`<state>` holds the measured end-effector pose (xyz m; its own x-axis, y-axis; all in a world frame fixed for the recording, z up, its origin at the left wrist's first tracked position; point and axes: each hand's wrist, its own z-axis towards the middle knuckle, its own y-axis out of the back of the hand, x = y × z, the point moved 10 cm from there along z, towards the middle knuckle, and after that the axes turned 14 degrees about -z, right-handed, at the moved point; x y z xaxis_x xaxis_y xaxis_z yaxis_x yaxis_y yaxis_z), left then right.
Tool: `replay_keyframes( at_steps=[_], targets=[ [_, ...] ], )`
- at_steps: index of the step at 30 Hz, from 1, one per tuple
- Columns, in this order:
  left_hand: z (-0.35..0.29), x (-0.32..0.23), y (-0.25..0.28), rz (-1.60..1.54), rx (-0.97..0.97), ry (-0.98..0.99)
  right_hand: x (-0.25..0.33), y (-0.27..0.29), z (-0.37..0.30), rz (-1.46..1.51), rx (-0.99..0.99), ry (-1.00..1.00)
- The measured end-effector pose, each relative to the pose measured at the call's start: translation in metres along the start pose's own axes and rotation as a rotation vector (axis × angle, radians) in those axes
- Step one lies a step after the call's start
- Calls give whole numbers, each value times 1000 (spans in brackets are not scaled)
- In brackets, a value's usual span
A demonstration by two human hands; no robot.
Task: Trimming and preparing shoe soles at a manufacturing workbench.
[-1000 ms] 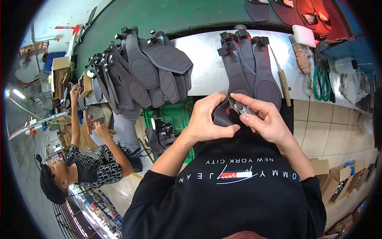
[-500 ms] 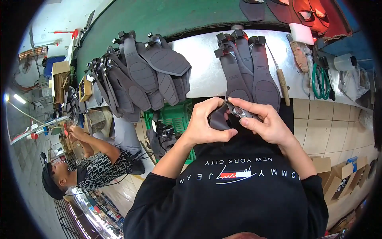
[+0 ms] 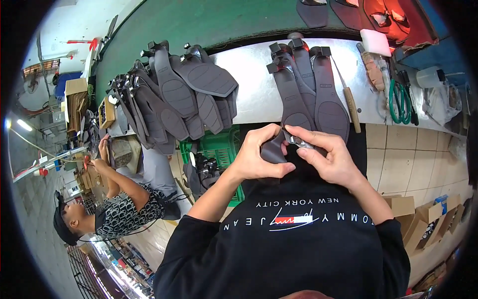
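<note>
In front of my black shirt, both hands grip one dark grey shoe sole [image 3: 272,150]. My left hand [image 3: 256,154] is closed around its bent, matt part, with the thumb along the near side. My right hand [image 3: 331,155] pinches a shiny dark part of it between thumb and fingers; I cannot make out that part's exact shape. Just beyond my hands, 3 similar heeled soles [image 3: 331,107] lie side by side on the metal worktop [image 3: 251,107], toes overhanging its near edge. Farther left is a heap of more soles [image 3: 172,89].
An awl [image 3: 352,107] with a wooden handle lies right of the soles, near green-handled scissors [image 3: 396,102] and a white block [image 3: 376,42]. Below the worktop stands a green crate [image 3: 229,149]. A co-worker [image 3: 124,204] works at the left. Cardboard boxes [image 3: 423,219] stand lower right.
My right fingers have shifted slightly on the shiny part, which now shows more brightly. The left hand keeps its grip. At the left, the co-worker's hands have moved apart, one raised.
</note>
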<state>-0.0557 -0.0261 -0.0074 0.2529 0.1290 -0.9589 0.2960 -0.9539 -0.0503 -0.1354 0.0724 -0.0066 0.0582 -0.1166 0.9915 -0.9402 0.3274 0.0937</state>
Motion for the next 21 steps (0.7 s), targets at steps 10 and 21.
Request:
replay_keyframes(
  at_steps=[10, 21],
  targets=[
    [2, 16, 8, -141, -45, 50, 29, 3, -1, -736, -213, 212],
    [-3, 38, 18, -252, -127, 243, 67, 75, 2, -766, -565, 262]
  ],
)
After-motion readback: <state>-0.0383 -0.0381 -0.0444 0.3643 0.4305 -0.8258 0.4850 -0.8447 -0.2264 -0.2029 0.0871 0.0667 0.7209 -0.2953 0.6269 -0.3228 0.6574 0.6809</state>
